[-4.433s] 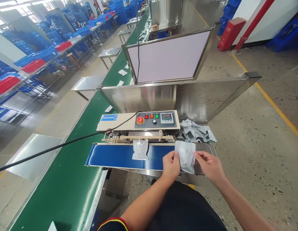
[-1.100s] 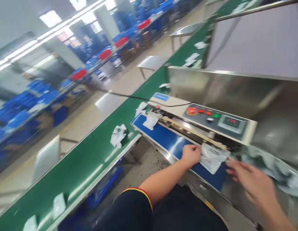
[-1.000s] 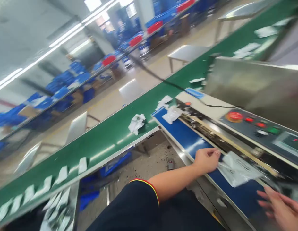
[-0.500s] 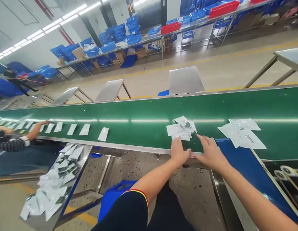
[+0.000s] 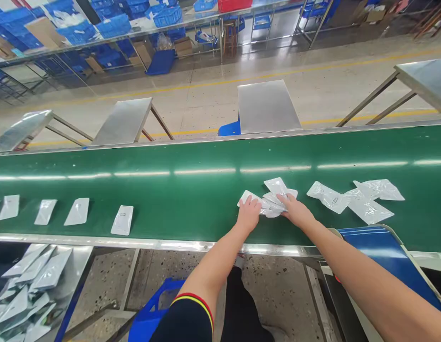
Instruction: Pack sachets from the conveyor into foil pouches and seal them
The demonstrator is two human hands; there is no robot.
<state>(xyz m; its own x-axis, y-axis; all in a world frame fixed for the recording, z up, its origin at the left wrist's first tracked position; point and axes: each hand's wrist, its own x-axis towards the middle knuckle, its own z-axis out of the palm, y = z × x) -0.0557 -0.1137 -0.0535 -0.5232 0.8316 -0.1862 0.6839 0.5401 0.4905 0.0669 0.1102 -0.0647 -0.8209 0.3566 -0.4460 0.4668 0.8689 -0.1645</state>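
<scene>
A loose pile of white sealed pouches point(image 5: 276, 185) lies overlapping on the green conveyor belt point(image 5: 199, 204). At the pile's left edge, my left hand point(image 5: 248, 216) has its fingers bent over a pouch; its thumb is hidden. My right hand point(image 5: 297, 211) grips the pile's right side, fingers on top and thumb at the near edge. Just to the right lies another group of white pouches point(image 5: 371, 209), partly overlapping, by the end of a blue belt point(image 5: 373, 242).
Several single white pouches point(image 5: 122, 219) lie spaced along the belt at left. More pouches point(image 5: 51, 270) are heaped on a metal side table at lower left. A metal rail point(image 5: 192, 245) edges the belt. Metal tables point(image 5: 266, 107) stand beyond it. A blue plastic stool point(image 5: 152, 308) is below.
Both hands have moved from the belt's near edge forward onto the pile and now touch the pouches. The right-hand group of pouches has spread out more. The view has tilted down.
</scene>
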